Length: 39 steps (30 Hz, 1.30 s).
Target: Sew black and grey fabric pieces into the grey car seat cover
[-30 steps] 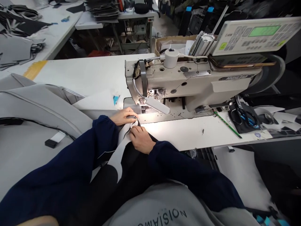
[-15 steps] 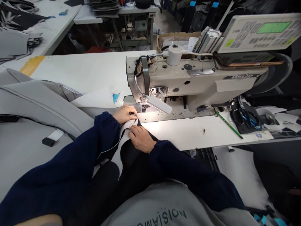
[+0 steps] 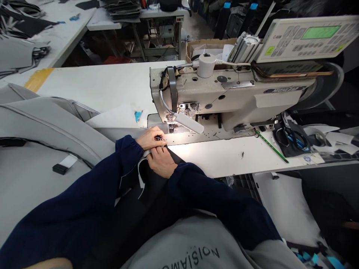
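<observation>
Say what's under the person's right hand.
A pale strip comes out from beneath the right hand and curls down on its left; black material shows along its right edge. The hand covers whatever lies directly beneath, so that part cannot be seen.

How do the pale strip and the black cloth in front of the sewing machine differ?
Colour: the pale strip is whitish grey, while the black cloth is dark throughout.
Size: the pale strip looks narrow; the black cloth shows as a much broader area.
Pose: the pale strip curls, its loose end hanging down, while the black cloth spreads out below it.
Shared: both lead up toward the sewing machine.
</observation>
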Tool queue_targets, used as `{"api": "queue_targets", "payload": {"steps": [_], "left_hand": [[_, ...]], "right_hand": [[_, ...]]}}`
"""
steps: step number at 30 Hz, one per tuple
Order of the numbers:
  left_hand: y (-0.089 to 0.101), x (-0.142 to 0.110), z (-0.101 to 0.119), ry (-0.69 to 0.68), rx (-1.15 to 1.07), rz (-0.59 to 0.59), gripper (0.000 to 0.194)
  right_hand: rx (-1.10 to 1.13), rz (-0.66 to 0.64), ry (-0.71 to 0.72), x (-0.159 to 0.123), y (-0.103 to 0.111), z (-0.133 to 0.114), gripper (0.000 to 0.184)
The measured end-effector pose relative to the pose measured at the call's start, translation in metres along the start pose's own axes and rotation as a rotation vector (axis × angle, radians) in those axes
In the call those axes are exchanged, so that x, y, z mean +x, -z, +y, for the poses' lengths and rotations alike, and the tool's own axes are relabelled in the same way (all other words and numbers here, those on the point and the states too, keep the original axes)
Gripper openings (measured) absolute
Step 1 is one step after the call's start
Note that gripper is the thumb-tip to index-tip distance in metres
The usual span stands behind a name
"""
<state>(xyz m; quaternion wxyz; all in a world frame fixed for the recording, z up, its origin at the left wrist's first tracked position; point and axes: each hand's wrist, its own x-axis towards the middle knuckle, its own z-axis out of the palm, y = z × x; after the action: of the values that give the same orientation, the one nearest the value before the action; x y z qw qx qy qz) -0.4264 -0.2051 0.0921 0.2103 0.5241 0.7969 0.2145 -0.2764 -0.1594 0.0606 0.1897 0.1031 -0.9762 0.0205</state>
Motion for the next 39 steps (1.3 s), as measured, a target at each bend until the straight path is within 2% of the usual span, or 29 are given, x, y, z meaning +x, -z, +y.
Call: {"api": "queue_targets", "payload": {"steps": [6,11,14,18,22,30,35,39], "left_hand": [[0.002,-0.002,0.004,-0.009,0.061,0.026,0.014],[0.007,-0.007,0.002,-0.034,0.104,0.054,0.019],[0.007,-0.011,-0.001,-0.108,0.138,0.065,0.023],[0.006,-0.016,-0.011,-0.197,0.201,0.066,0.030],[0.002,-0.016,-0.017,-0.162,0.210,0.067,0.034],[-0.006,-0.006,-0.013,-0.076,0.285,0.123,0.034],[-0.004,0.000,-0.019,-0.018,0.191,0.070,0.033],[0.000,0.000,-0.029,-0.077,0.001,0.033,0.035]], "right_hand": [[0.038,0.027,-0.014,-0.004,0.001,0.005,0.020],[0.072,0.078,0.049,-0.005,0.000,0.008,0.021],[0.105,0.121,0.125,-0.006,-0.001,0.010,0.024],[0.163,0.074,0.184,-0.007,0.000,0.012,0.027],[0.174,0.006,0.172,-0.006,0.002,0.009,0.028],[0.209,-0.003,0.118,-0.003,0.007,0.009,0.028],[0.185,-0.084,0.076,0.022,0.026,0.009,0.031],[0.148,-0.191,-0.089,0.063,0.037,-0.013,0.033]]}}
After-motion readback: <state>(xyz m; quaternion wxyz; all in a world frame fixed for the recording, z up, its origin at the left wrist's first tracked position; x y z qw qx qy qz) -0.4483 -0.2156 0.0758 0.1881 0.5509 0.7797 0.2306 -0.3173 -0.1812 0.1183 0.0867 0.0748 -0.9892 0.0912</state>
